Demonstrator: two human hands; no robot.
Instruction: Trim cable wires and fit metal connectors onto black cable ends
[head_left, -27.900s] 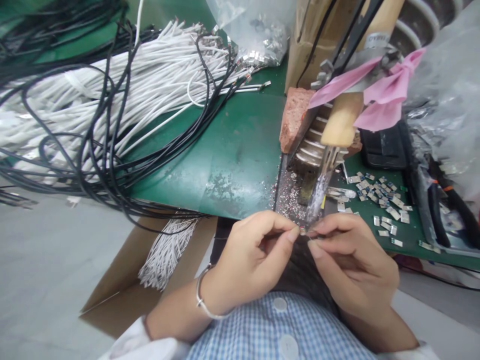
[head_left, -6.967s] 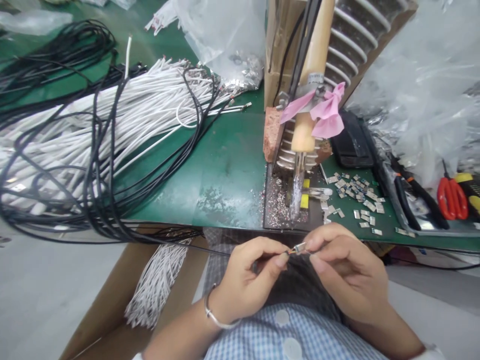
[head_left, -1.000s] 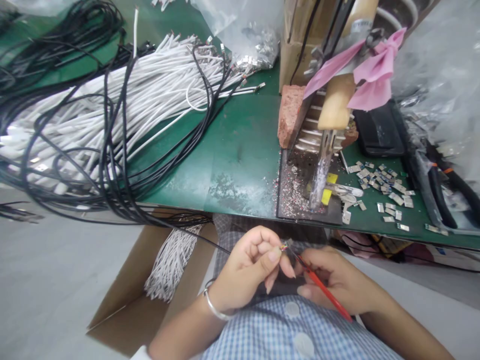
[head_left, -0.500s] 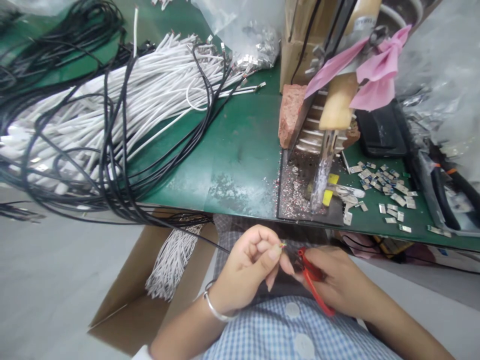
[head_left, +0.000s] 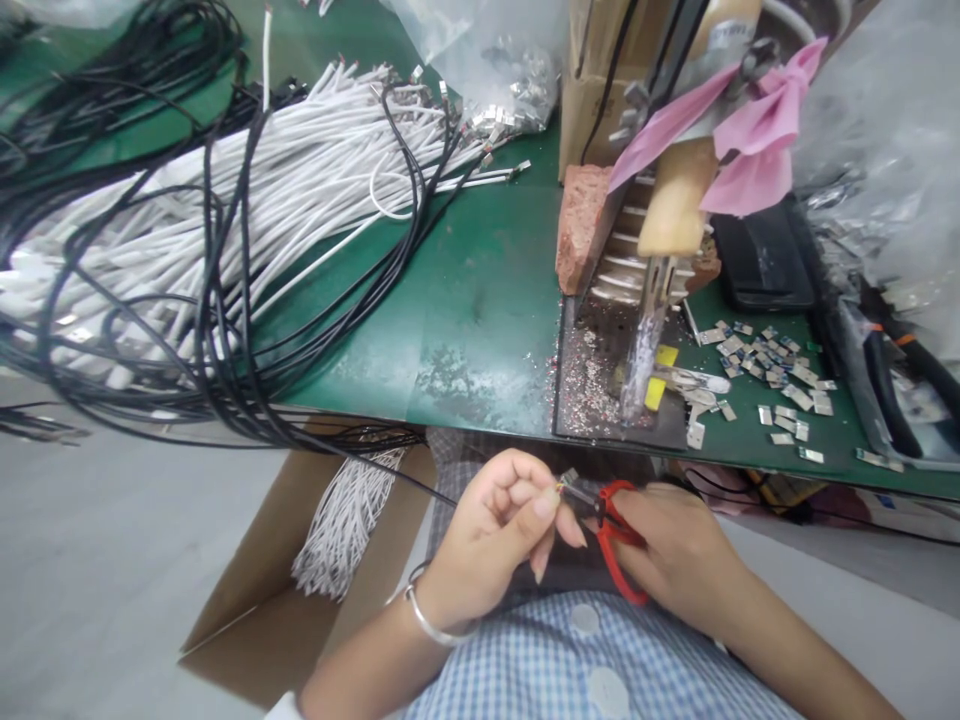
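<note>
My left hand [head_left: 514, 520] pinches the end of a black cable [head_left: 435, 492] between thumb and forefinger, in front of the bench edge. A small metal connector [head_left: 569, 478] with thin coloured wires shows just past the fingertips. My right hand [head_left: 679, 545] is closed round red-handled scissors [head_left: 622, 575], whose blades [head_left: 583, 497] point left and reach close to the connector. Whether the blades touch the wires I cannot tell.
Black cables [head_left: 247, 260] lie over a bundle of white cables [head_left: 337, 150] on the green bench [head_left: 480, 300]. A soldering iron [head_left: 675, 200] tied with pink cloth leans by a brick [head_left: 583, 225]. Loose connectors [head_left: 780, 360] lie right. Below stands a cardboard box [head_left: 255, 600].
The scissors have turned and their blades now show by my left fingertips. The metal connector has come into sight at the cable end. My left hand has barely moved.
</note>
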